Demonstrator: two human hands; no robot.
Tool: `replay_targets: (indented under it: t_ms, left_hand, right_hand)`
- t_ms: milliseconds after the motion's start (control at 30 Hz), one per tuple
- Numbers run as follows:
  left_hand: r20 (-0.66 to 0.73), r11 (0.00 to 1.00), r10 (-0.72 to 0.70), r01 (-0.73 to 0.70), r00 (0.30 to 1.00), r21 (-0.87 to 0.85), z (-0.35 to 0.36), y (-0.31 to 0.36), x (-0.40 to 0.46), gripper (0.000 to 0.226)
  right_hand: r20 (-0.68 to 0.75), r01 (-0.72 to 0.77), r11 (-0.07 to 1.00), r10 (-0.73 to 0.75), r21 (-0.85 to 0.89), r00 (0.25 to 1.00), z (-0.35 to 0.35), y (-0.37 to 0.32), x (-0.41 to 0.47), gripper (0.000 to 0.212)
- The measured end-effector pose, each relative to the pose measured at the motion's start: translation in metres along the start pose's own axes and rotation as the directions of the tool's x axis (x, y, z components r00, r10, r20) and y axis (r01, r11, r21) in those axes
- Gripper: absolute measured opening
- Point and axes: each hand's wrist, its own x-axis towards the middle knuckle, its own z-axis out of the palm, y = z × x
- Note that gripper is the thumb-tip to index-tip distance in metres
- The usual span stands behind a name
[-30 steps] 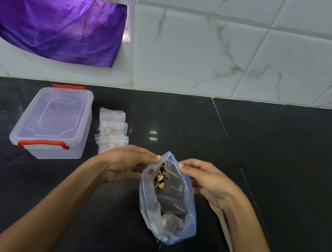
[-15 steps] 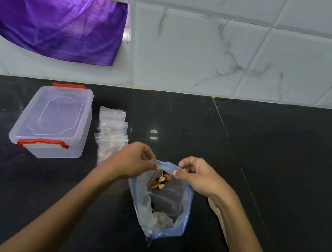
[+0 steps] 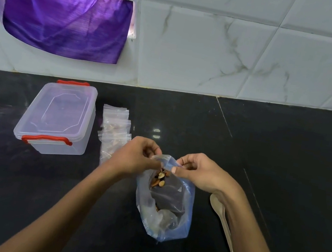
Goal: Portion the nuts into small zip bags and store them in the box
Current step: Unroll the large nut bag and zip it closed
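- The left hand and right hand each pinch the top edge of the large blue-tinted bag, fingers curled tight on the plastic at its mouth; both grips are closed on the bag.
- The bag stands on the dark surface right in front of the person, and the nuts show through its upper part, with more lower down.
- Small zip bags lie in a short overlapping stack between the box and the left hand; some seem to have nuts in them already, though how many is hard to tell.
- The clear box sits well to the left with its lid on and red clips down, so judging by this, storing is not yet done.
- A pale wooden spoon lies on the surface just beside the right forearm, untouched.
- My reading: portioning is partly done at most; the box must be opened, and the small bags go inside.
- The surface is polished black stone with a seam line; behind it rises a white marbled tile wall, and a purple cloth hangs at upper left.
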Motion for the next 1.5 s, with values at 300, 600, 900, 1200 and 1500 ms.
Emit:
replay_targets:
  t_ms: [300, 600, 900, 1200, 1500]
  left_hand:
    - [-0.219, 0.931, 0.173, -0.086, 0.960, 0.356, 0.020, -0.006, 0.004, 0.043]
    - [0.117, 0.856, -0.026, 0.082, 0.993, -0.511, 0.003, -0.020, -0.012, 0.025]
    - [-0.429, 0.992, 0.014, 0.041, 0.903, 0.119, 0.026, -0.027, -0.012, 0.040]
    - [0.233, 0.588, -0.069, 0.229, 0.970, -0.776, 0.017, -0.036, -0.031, 0.039]
    - [-0.611, 0.965, -0.015, -0.149, 0.792, -0.217, 0.043, -0.018, -0.037, 0.010]
  right_hand:
    - [-0.490, 0.137, 0.953, -0.259, -0.271, 0.833, 0.026, -0.004, 0.002, 0.009]
    - [-0.339, 0.026, 0.979, 0.045, 0.200, 0.940, 0.012, 0.013, -0.002, 0.020]
    - [-0.351, 0.144, 0.836, 0.061, 0.530, 0.934, 0.016, 0.021, -0.004, 0.039]
    - [-0.289, 0.077, 0.782, 0.135, 0.618, 0.948, 0.024, 0.045, -0.020, 0.023]
    - [-0.220, 0.025, 0.833, 0.116, 0.553, 0.969, 0.024, 0.027, -0.026, 0.065]
